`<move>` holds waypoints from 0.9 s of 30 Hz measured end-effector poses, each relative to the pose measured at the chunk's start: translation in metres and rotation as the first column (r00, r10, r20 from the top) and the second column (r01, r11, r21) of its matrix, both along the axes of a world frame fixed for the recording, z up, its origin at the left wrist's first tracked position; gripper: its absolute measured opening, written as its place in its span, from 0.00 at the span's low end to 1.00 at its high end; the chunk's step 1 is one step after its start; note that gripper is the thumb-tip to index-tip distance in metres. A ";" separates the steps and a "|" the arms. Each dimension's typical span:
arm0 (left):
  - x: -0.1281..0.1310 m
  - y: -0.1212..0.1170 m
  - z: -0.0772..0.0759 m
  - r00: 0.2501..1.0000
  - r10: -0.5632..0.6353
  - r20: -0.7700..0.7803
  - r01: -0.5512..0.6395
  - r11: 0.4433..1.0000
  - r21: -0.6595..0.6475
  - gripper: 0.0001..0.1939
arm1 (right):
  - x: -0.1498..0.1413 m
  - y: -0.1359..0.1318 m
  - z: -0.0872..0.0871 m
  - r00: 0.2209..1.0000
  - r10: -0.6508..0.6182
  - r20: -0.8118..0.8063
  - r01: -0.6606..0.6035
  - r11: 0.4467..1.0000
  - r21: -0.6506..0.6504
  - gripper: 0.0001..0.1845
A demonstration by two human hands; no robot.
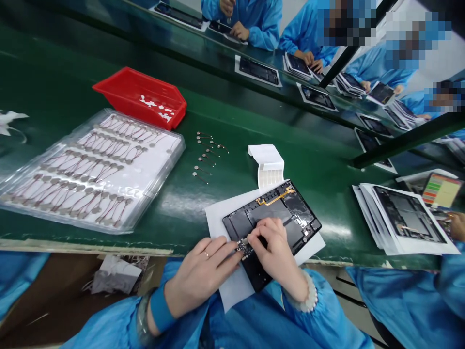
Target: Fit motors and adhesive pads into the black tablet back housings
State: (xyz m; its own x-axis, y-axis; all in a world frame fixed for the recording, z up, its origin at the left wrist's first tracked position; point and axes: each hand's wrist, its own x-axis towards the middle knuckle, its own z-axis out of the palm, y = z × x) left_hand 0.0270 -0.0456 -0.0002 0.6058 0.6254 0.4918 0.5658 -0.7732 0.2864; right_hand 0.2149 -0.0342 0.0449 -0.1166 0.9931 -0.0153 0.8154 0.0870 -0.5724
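An opened black tablet chassis (279,213) lies on a white sheet (218,218) at the near edge of the green bench. My left hand (199,274) rests on the sheet, fingers stretched flat toward a small circuit part (242,248) at the chassis's near-left corner. My right hand (272,247) lies over the chassis, fingers curled and pinched down at that same part. What the pinch holds is too small to make out.
A clear tray (90,169) of wired coin-shaped parts lies to the left, a red bin (141,97) behind it. Several loose wired parts (207,155) and a white strip (269,165) lie beyond the chassis. A neighbour's stack of tablets (403,218) is on the right. Other workers sit across the line.
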 end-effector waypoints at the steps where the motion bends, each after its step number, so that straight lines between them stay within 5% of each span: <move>1: 0.000 0.000 0.000 1.000 0.001 -0.003 -0.001 1.000 -0.002 0.09 | -0.001 0.000 -0.001 1.000 -0.008 0.005 0.008 1.000 0.011 0.09; 18: -0.001 -0.001 -0.001 1.000 0.005 -0.009 -0.005 1.000 0.004 0.09 | -0.005 -0.003 -0.002 0.998 -0.056 0.016 0.055 0.998 0.014 0.10; 27: -0.003 -0.001 0.000 0.985 -0.056 -0.161 0.072 0.993 0.095 0.11 | -0.004 -0.004 -0.003 0.999 -0.043 0.032 0.042 0.998 0.037 0.10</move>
